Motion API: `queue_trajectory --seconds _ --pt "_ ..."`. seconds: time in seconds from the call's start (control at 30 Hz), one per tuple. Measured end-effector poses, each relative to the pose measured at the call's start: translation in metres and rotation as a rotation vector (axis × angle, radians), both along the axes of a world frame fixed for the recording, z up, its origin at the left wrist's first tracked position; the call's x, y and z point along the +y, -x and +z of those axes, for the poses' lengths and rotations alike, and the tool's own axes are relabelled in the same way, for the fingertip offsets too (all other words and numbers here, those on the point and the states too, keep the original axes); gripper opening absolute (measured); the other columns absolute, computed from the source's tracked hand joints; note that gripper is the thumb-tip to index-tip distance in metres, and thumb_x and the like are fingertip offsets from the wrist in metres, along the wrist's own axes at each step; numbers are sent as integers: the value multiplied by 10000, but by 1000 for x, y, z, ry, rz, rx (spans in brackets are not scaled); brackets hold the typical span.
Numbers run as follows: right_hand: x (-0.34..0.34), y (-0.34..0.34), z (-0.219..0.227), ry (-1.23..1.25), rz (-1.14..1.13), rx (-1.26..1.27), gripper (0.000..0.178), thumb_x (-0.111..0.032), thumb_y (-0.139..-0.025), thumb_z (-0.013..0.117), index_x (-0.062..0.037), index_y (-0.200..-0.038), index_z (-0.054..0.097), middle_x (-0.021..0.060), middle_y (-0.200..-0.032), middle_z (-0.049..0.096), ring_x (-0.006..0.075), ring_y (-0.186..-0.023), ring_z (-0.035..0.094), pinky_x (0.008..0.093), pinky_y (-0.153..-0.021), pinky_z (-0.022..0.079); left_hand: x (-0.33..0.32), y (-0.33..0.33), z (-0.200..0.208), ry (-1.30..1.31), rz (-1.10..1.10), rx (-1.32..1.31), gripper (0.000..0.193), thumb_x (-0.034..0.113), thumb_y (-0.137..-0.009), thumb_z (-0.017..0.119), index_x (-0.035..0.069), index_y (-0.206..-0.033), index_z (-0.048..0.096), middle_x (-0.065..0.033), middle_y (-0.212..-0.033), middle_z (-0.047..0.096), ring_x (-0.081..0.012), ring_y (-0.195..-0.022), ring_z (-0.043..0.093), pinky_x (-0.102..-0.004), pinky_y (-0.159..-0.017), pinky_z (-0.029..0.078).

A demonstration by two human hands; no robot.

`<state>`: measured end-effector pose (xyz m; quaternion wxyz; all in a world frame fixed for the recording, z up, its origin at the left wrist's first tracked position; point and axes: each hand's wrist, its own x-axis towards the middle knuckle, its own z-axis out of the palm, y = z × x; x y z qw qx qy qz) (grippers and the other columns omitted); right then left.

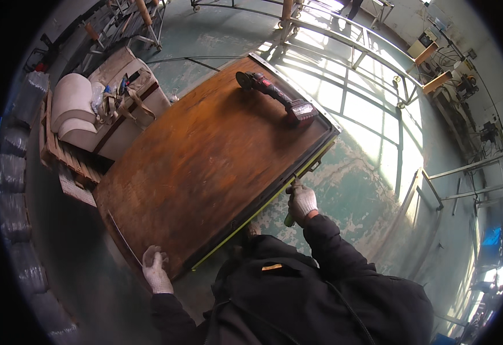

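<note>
A large brown, scuffed panel with a dark metal rim [205, 172] lies in front of me. Along its near right side runs a long yellow-green strip [251, 215], like a tape measure blade. My right hand [302, 201], in a whitish glove, is closed around a slim tool with a green handle [289, 219] beside that rim; its exact kind is unclear. At the panel's near left corner is my gloved left hand [157, 271], its fingers curled at the end of a thin pale rod [126, 238]. A cordless angle grinder [277, 98] rests on the panel's far right part.
Left of the panel, a wooden pallet [70, 164] carries pale rolled material [76, 103] and a tool bag [128, 100]. Wrapped stacks [18, 230] line the far left. Metal frames on casters [349, 43] stand at the back. A metal stand [435, 190] is on the right.
</note>
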<state>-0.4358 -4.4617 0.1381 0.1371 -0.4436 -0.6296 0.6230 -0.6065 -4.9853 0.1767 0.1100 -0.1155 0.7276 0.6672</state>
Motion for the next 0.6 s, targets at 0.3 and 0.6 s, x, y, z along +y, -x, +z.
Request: queue_trajectory --seconds 0.3,0.6 --pt "-93 86 159 1147 57 778 440 -565 -1214 558 -163 -1066 657 -68 -718 341 100 -577 318 302 -518 277 158 -53 74 -947 -479 -680 639 528 -1218 528 13 -1595 553 -240 -1494 692 -402 -1296 718 -584 -1088 624" --pt "-183 77 170 173 305 505 242 -268 -1154 732 -27 -1133 725 30 -846 650 148 -792 642 332 -745 544 147 -12 120 -484 -503 -199 443 202 -1124 767 6 -1504 652 -144 -1370 754 -286 -1260 732 -449 -1158 592"
